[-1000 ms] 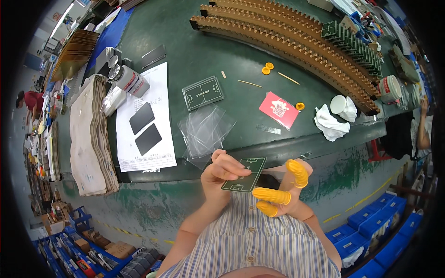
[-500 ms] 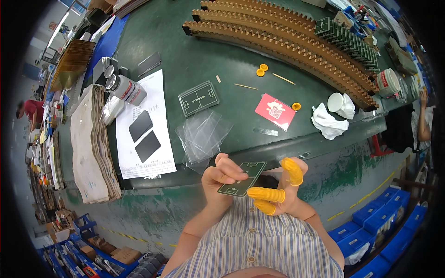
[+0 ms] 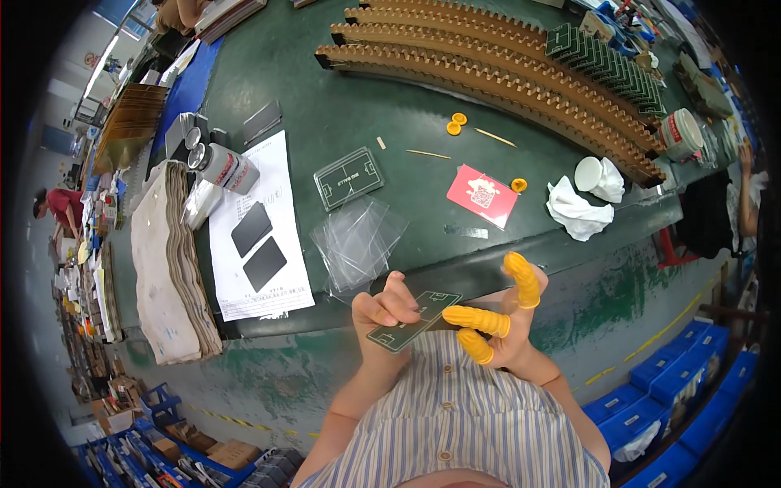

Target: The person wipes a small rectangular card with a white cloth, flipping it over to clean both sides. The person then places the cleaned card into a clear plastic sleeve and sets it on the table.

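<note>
A dark green card point(image 3: 437, 304) with white pitch-like lines is pinched in my left hand point(image 3: 381, 319), tilted over the table's near edge. Yellow finger cots cover three fingers of my right hand point(image 3: 514, 329), which is spread beside the card. One covered fingertip is at the card's right end; whether it touches I cannot tell. Beyond my hands lie a fan of clear plastic sleeves point(image 3: 356, 244) and a stack of similar green cards point(image 3: 346, 180). A red card point(image 3: 482, 195) rests to the right of them.
Notched wooden racks point(image 3: 488, 73) cross the far right, one holding several green cards point(image 3: 606, 69). White cloths point(image 3: 578, 210), toothpicks point(image 3: 495, 137) and loose finger cots point(image 3: 457, 122) lie nearer. At left are black cards point(image 3: 265, 263) on paper, a bottle point(image 3: 229, 168) and stacked boards point(image 3: 167, 268).
The green card has turned flatter and shifted slightly left in my left hand. My right hand has moved a little to the right, its fingers still spread. The view has shifted slightly.
</note>
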### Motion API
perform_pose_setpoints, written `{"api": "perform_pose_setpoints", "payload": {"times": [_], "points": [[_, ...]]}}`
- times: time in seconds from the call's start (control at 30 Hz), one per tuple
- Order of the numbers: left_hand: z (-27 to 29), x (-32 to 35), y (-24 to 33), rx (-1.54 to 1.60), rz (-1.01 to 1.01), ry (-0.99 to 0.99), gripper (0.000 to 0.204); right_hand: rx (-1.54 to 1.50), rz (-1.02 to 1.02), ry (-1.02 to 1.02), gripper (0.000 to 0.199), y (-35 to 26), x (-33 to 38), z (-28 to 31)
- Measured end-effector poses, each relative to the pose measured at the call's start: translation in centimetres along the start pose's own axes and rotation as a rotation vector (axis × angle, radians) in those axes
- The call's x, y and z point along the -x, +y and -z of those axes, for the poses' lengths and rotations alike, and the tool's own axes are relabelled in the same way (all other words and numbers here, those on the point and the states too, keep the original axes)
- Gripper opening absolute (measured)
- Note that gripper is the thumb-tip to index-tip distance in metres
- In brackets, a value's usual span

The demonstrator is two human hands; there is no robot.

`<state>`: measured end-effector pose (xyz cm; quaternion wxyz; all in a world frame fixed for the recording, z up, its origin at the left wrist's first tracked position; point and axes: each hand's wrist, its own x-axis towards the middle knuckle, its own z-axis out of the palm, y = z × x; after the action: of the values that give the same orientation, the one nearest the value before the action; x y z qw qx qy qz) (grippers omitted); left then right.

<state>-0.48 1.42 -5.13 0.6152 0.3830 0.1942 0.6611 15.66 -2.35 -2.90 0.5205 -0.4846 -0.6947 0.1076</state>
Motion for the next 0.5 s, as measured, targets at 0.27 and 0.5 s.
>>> {"api": "perform_pose_setpoints", "payload": {"times": [0.27,0.5], "points": [[-0.1,-0.2,0.6,0.044,0.074,0.008,0.029,0.039,-0.051,0.061,0.024,0.6,0.1,0.0],[0.1,-0.4,1.0,-0.302,-0.033,0.021,0.023,0.115,-0.259,0.074,0.033,0.5,0.2,0.4]]}}
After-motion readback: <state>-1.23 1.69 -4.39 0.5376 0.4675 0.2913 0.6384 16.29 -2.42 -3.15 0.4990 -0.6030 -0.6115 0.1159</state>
